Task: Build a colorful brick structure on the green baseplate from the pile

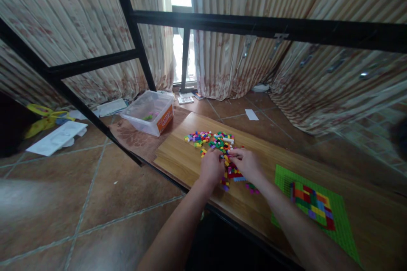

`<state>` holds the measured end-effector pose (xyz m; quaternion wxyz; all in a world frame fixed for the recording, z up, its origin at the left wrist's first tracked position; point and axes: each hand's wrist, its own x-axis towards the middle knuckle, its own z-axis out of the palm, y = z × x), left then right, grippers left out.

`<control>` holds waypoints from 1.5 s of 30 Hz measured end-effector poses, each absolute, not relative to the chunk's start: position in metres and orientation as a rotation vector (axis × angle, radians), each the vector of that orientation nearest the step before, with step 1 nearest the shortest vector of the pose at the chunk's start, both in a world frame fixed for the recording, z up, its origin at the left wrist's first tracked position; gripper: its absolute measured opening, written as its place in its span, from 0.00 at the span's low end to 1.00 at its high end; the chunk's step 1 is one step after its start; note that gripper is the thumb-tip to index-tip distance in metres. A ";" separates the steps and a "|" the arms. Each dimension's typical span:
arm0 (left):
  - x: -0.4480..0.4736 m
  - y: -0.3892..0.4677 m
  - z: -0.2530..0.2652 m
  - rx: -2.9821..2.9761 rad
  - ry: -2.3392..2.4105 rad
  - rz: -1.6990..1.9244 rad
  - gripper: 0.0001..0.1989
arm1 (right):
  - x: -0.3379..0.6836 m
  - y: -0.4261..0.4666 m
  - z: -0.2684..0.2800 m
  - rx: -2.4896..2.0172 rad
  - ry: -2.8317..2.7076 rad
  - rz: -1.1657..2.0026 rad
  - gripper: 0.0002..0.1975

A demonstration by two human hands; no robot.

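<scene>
My left hand [212,167] is over the near side of a loose pile of small toy bricks [199,137], its fingers curled in among them. Facing it, my right hand [248,163] has thumb and fingertips brought together over the same pile. Whatever lies between the fingers of either hand is too small or hidden to name. Red, yellow, purple and blue bricks are spread below and between the hands. Beyond my right forearm lies a green baseplate [345,211], bearing a multicoloured block of built-up bricks [313,204].
A wooden board [178,152] carries the bricks and baseplate. At its far left end stands a clear plastic box [140,112] with a few bricks inside. Black metal bars [222,21] cross in front of the curtains. Papers [57,137] lie on the tiled floor.
</scene>
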<state>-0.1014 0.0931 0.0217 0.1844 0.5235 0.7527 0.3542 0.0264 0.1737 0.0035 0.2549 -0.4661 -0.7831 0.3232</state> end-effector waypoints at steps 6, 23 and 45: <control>-0.121 0.080 0.014 1.375 2.258 1.059 0.14 | 0.004 0.166 0.023 -1.232 -2.381 0.591 0.10; -0.137 0.057 -0.001 1.294 2.276 1.021 0.11 | -0.081 0.159 0.032 -1.429 -2.773 0.449 0.09; -0.111 0.066 0.030 1.007 2.029 1.455 0.14 | -0.028 0.118 0.045 -1.089 -1.595 1.602 0.13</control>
